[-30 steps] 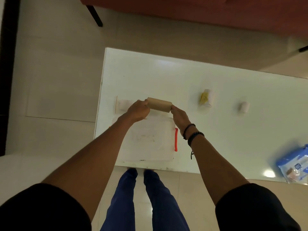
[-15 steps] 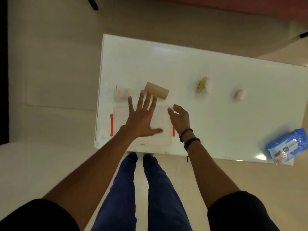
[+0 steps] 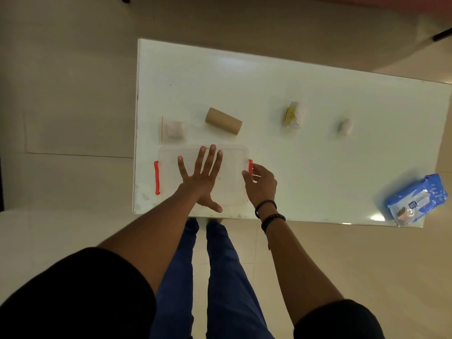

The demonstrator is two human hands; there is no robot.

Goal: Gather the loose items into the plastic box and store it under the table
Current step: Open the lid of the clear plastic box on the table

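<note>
Pale floor tiles surround a white table [image 3: 244,77], whose near edge runs just ahead of the person's blue trouser legs. Spread wide and flat, the fingers [image 3: 204,159] of the left hand [image 3: 199,178] lie across the lid of the clear plastic box [image 3: 234,192], palm down, gripping nothing. The right hand [image 3: 261,183] curls at the box's right end, its fingertips [image 3: 245,174] touching the red latch [image 3: 250,165] there, though whether they actually pinch it cannot be told. A matching red latch [image 3: 156,177] shows on the left end, untouched. The box sits on the table's near left corner with its lid on. Just beyond it lies a brown cardboard tube [image 3: 223,121] on its side, and to the tube's left a small clear bag [image 3: 173,129] with something pale inside. Farther right rest a white packet with a yellow label [image 3: 293,115] and, beyond that, a small white roll [image 3: 345,126]. A blue wipes pack [image 3: 415,199] lies well apart at the near right corner. Two dark bracelets [image 3: 269,212] circle the right wrist, and black sleeves cover both upper arms.
</note>
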